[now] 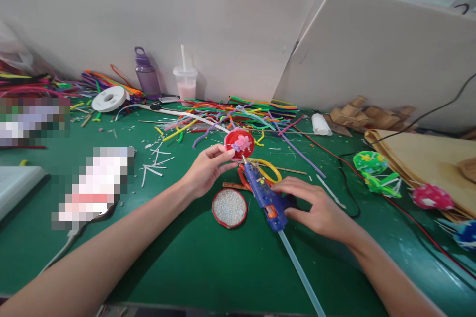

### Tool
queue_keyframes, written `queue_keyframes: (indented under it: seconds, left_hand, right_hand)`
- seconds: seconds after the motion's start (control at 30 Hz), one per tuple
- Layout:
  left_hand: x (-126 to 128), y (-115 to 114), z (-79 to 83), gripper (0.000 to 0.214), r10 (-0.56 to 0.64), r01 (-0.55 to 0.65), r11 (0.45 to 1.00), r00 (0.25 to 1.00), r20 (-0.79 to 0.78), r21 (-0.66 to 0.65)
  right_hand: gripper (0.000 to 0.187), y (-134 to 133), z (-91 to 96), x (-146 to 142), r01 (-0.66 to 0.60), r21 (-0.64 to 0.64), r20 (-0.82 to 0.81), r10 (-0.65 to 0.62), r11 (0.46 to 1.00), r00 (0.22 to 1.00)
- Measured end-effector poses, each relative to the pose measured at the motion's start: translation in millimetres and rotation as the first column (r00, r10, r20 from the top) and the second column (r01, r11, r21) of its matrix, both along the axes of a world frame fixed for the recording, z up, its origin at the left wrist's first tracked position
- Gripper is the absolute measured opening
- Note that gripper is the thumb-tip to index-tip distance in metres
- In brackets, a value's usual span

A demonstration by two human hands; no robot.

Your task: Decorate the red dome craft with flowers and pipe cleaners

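Note:
My left hand pinches a small red round piece with a pink and purple flower on it, held just above the green table. My right hand grips a blue hot glue gun, its nozzle touching the lower edge of the red piece. A clear glue stick trails from the gun's back toward me. A red-rimmed lid of white beads lies below my left hand. A yellow ring lies behind the gun.
A heap of coloured pipe cleaners lies behind the red piece. A purple bottle, a lidded cup with a straw and a white tape reel stand at the back. Finished green, pink and blue pieces lie right, near black and red cables.

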State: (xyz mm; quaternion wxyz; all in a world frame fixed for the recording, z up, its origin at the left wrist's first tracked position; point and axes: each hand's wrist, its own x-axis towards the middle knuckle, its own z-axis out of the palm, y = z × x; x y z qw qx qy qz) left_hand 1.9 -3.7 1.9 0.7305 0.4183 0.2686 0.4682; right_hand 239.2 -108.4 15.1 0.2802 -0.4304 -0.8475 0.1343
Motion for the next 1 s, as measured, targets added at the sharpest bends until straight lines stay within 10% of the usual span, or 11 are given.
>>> queue_keyframes:
  seconds: [0.77, 1.0]
  left_hand:
    - [-0.5, 4.0, -2.0, 0.017, 0.005, -0.005, 1.000, 1.000, -0.003, -0.007]
    - [-4.4, 11.8, -4.0, 0.025, 0.222, -0.219, 0.974, 0.974, 0.053, -0.055]
  right_hand:
    - [0.026, -0.2, 0.8, -1.8, 0.017, -0.004, -0.013, -0.017, 1.000, 1.000]
    - [0.027, 5.0, 0.9, 16.2, 0.158, 0.081, -0.072, -0.153, 0.984, 0.986]
